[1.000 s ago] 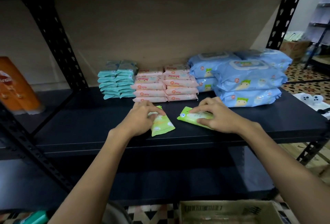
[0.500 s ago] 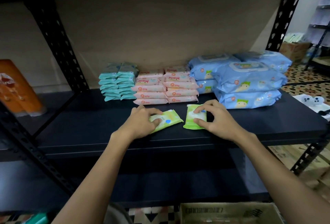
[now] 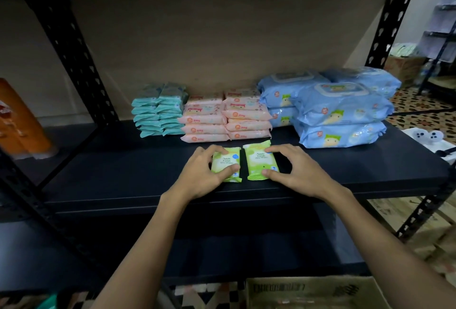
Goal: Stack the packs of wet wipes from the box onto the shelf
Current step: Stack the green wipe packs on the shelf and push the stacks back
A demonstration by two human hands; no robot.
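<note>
At six o'clock on the black metal shelf (image 3: 123,173), two small green plastic wipe packs (image 3: 262,159) lie flat side by side; left hand (image 3: 202,173) and right hand (image 3: 293,170) each pinch one. Teal, pink and blue stacks already stand at twelve o'clock; the cardboard box (image 3: 308,292) probably holds more.

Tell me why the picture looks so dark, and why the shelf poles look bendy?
Head view: light falls on the two green wet wipe packs and the blue packs, while the shelf and everything below it sink into shadow. The wide-angle lens leans and bends the black uprights near the edges. The orange pack at far left is blurred. The left hand and right hand look sharp.
</note>
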